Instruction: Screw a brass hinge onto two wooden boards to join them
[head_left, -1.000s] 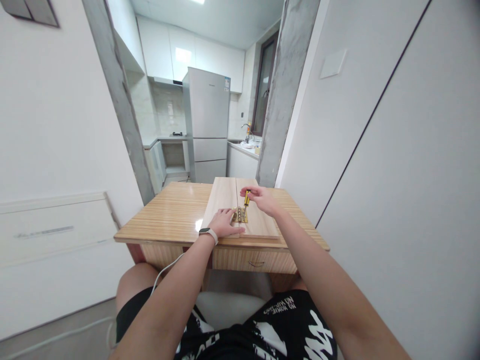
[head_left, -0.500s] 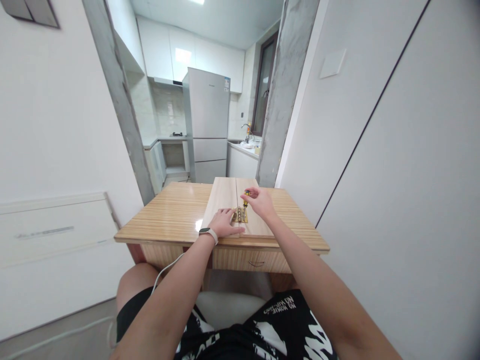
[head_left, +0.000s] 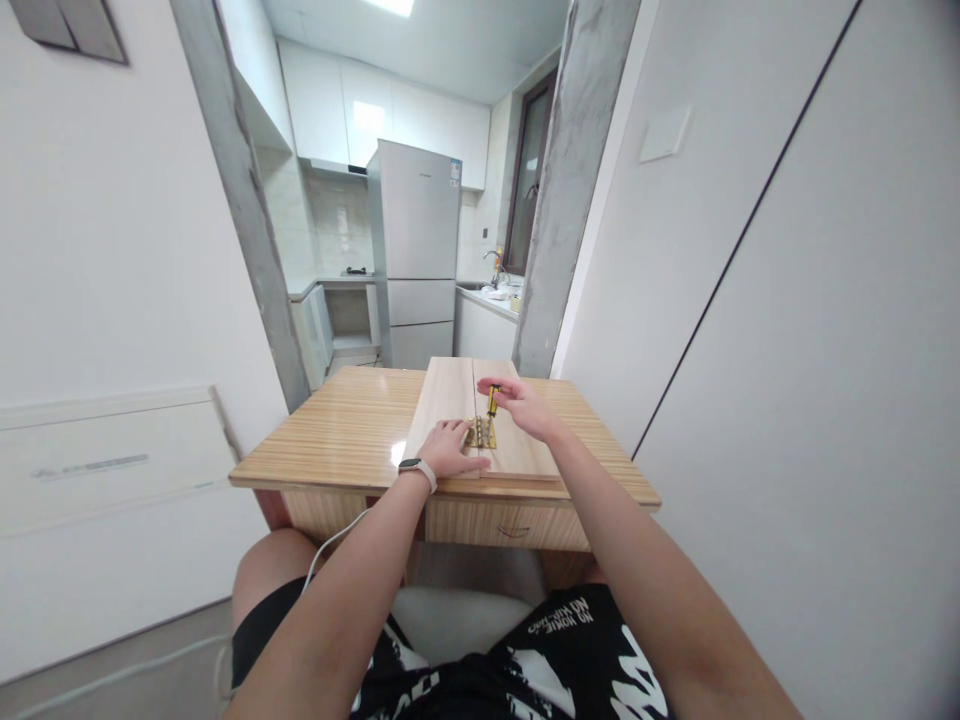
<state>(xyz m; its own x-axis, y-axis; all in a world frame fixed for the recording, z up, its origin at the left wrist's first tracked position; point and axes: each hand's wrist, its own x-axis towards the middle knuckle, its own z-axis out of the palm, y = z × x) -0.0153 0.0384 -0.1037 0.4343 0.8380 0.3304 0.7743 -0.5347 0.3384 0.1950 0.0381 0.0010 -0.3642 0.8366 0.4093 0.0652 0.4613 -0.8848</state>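
Two pale wooden boards, a left board (head_left: pixel 444 388) and a right board (head_left: pixel 523 457), lie side by side with a narrow seam between them. Across the seam sits a brass-coloured hinge (head_left: pixel 481 433). My left hand (head_left: pixel 451 449) rests open and flat on the left board, its fingertips at the hinge's left leaf and its thumb reaching over the seam. My right hand (head_left: pixel 523 407) has a yellow-and-black screwdriver (head_left: pixel 493 402) by the handle, held nearly upright, with its tip down at the hinge's right leaf. Any screw under the tip is too small to make out.
The boards lie on a wood-grain table (head_left: pixel 330 425) with a drawer (head_left: pixel 465 520) at its front. A white cable (head_left: pixel 330 540) runs beside my left forearm. A white wall panel (head_left: pixel 787 400) stands close on the right; a fridge (head_left: pixel 420 220) stands beyond the table.
My right hand's fingers have shifted on the screwdriver, now stretched over the top of its handle. My left hand stays in place on the board.
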